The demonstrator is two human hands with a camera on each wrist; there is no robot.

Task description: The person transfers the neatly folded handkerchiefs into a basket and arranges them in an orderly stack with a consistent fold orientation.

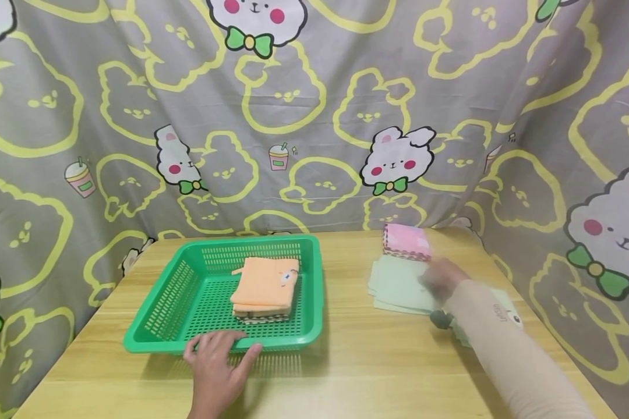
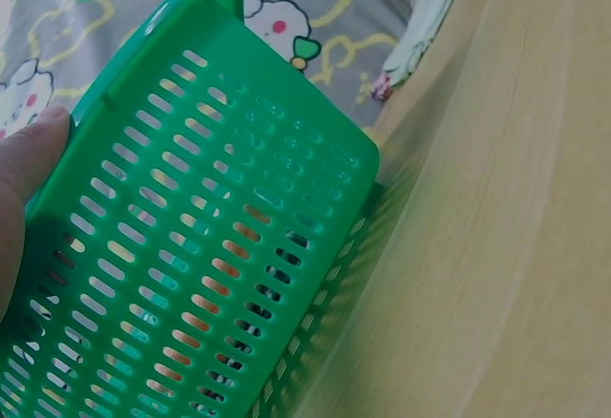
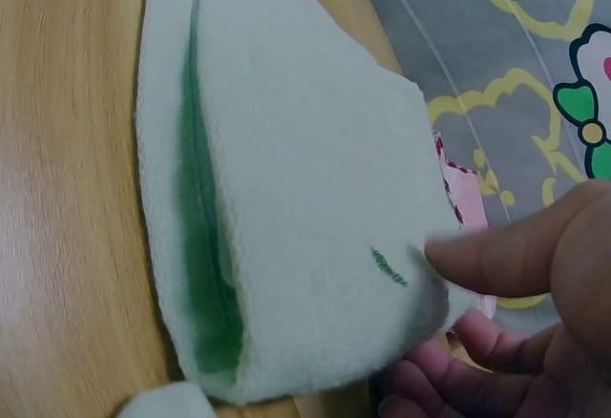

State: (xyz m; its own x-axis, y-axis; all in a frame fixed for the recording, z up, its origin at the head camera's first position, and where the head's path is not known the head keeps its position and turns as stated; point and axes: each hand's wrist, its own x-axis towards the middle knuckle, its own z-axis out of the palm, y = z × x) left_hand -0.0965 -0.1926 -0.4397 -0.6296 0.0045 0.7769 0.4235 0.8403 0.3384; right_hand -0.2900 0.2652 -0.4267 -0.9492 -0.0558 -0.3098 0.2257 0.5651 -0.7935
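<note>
My left hand [image 1: 217, 366] grips the near rim of a green plastic basket [image 1: 317, 297], fingers over the edge. Inside the basket, to its right, lies a folded orange towel [image 1: 266, 282] on top of a checked-edged cloth. On the right of the table a pale green towel [image 1: 398, 283] is spread partly folded. My right hand [image 1: 442, 279], blurred in the head view, is at its middle. From the right wrist, the thumb [image 3: 506, 256] lies over the towel's edge and the fingers are curled beneath, pinching a folded layer.
A folded pink cloth [image 1: 406, 240] with a checked border lies behind the green towel. Cartoon-printed grey curtains [image 1: 320, 116] close off the table's back and sides. The wooden table [image 1: 351, 361] extends in front of the basket and towel.
</note>
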